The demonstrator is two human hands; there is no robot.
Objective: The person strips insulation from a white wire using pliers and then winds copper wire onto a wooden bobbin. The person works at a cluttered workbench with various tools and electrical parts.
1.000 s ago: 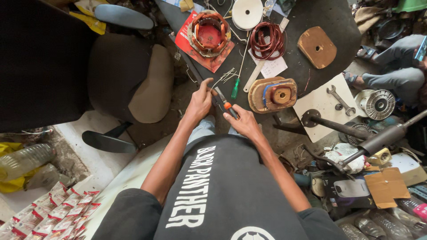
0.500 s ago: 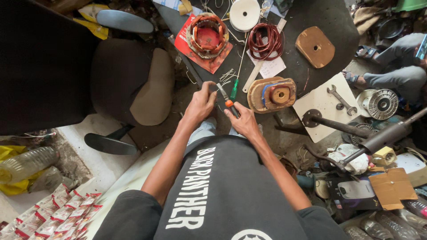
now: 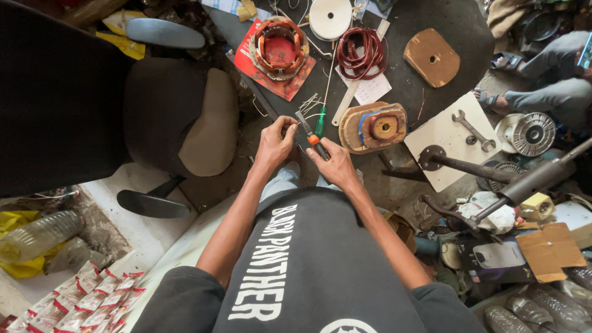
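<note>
My right hand (image 3: 333, 163) grips a small hand tool with an orange-and-grey handle (image 3: 311, 135), its tip angled up and left. My left hand (image 3: 275, 142) pinches something thin at the tool's tip; what it is I cannot tell. Both hands meet at the near edge of a dark round table (image 3: 456, 24). A green-handled screwdriver (image 3: 320, 122) and loose thin wire pieces (image 3: 308, 103) lie just beyond them. A wooden winding former (image 3: 373, 127) sits right of my right hand.
On the table lie a copper-wound motor stator (image 3: 279, 47) on red paper, a red wire coil (image 3: 361, 52), a white spool (image 3: 330, 16) and a wooden block (image 3: 431, 57). A black chair (image 3: 166, 111) stands left. Spanners (image 3: 472, 130) rest on a white board. Another person's legs (image 3: 542, 92) are at right.
Both hands stay together at the table edge. My left hand has shifted slightly on the tool's tip, and the tool's angle has changed a little.
</note>
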